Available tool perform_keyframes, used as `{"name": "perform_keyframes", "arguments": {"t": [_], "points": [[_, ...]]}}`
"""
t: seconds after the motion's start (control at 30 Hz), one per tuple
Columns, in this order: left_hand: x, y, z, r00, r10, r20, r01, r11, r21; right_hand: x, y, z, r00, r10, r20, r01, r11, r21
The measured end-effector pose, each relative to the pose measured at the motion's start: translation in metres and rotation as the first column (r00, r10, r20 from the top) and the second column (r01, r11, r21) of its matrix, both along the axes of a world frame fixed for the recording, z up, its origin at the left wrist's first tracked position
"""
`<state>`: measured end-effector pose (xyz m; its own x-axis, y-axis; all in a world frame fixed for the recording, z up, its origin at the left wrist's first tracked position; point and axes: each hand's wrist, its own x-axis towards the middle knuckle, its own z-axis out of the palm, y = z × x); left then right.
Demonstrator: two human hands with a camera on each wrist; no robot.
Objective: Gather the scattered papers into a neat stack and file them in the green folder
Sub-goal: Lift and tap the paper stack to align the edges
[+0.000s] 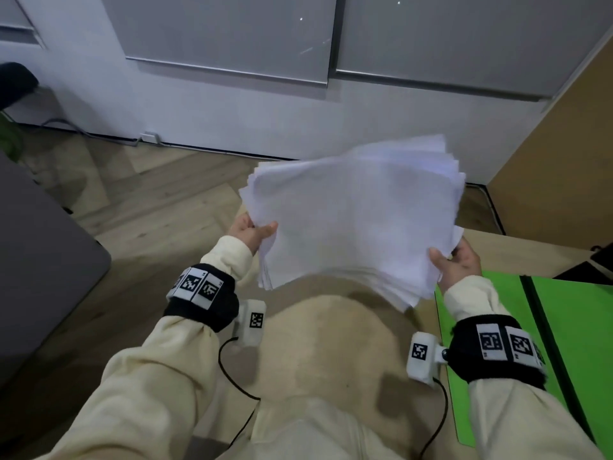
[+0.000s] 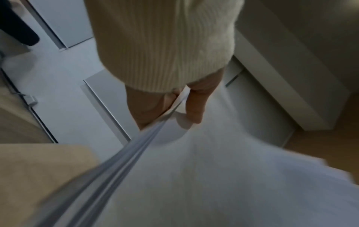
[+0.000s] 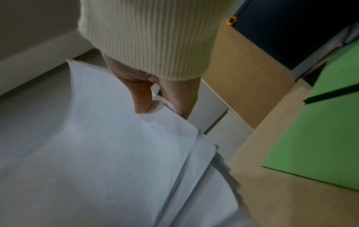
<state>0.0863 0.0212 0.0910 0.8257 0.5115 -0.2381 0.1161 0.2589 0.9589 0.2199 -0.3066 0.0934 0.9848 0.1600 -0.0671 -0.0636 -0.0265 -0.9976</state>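
A loose stack of white papers hangs in the air above the beige table, its edges uneven and fanned at the far right. My left hand pinches the stack's left edge, thumb on top; the left wrist view shows the thumb on the papers and fingers beneath. My right hand pinches the right edge, thumb on top of the papers. The green folder lies open and flat on the table at the right, below my right wrist, also in the right wrist view as the green folder.
The beige table lies below the papers. A grey tabletop sits to the left, across a strip of wooden floor. A wooden cabinet side rises at the right. A dark object lies beyond the folder.
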Motion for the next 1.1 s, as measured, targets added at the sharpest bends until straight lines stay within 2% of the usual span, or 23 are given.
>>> {"name": "perform_keyframes", "arguments": {"t": [0.1, 0.13, 0.27, 0.37, 0.47, 0.57, 0.7, 0.77, 0.93, 1.0, 1.1], "points": [[-0.004, 0.006, -0.009, 0.997, 0.075, 0.025, -0.075, 0.997, -0.033, -0.001, -0.006, -0.008, 0.999, -0.033, 0.022, 0.031, 0.998, 0.061], [-0.007, 0.006, -0.013, 0.997, 0.079, 0.014, -0.078, 0.997, -0.025, -0.005, -0.005, -0.014, 1.0, -0.02, -0.019, 0.021, 0.997, 0.068], [-0.022, -0.006, -0.032, 0.989, 0.024, -0.149, 0.008, 0.978, 0.209, -0.024, -0.005, -0.056, 0.984, 0.03, -0.176, -0.021, 0.998, 0.055], [-0.032, -0.009, -0.043, 0.989, 0.056, -0.134, -0.024, 0.973, 0.229, -0.027, -0.01, -0.07, 0.977, -0.049, -0.207, 0.059, 0.997, 0.04], [-0.032, -0.007, -0.041, 0.99, 0.062, -0.126, -0.026, 0.962, 0.273, -0.026, -0.009, -0.054, 0.979, -0.034, -0.202, 0.056, 0.993, 0.103], [-0.034, -0.004, -0.043, 0.986, 0.087, -0.143, -0.036, 0.944, 0.327, -0.03, -0.002, -0.037, 0.991, 0.009, -0.133, 0.012, 0.988, 0.157], [-0.038, -0.014, -0.056, 0.965, 0.11, -0.239, -0.045, 0.964, 0.26, -0.041, 0.002, -0.05, 0.987, -0.042, -0.153, 0.03, 0.997, -0.076], [-0.037, -0.022, -0.055, 0.968, 0.111, -0.226, -0.056, 0.97, 0.236, -0.044, 0.001, -0.053, 0.989, -0.067, -0.134, 0.052, 0.992, -0.112], [-0.039, -0.018, -0.049, 0.98, 0.158, -0.125, -0.135, 0.975, 0.176, -0.052, 0.001, -0.031, 1.0, 0.01, -0.017, -0.011, 0.996, -0.088], [-0.041, -0.014, -0.049, 0.984, 0.134, -0.116, -0.114, 0.98, 0.164, -0.053, 0.002, -0.024, 0.999, 0.04, -0.008, -0.04, 0.999, -0.036], [-0.041, -0.016, -0.048, 0.991, 0.039, -0.128, -0.009, 0.973, 0.229, -0.053, 0.006, -0.024, 0.998, -0.052, -0.042, 0.055, 0.995, 0.078]]}}
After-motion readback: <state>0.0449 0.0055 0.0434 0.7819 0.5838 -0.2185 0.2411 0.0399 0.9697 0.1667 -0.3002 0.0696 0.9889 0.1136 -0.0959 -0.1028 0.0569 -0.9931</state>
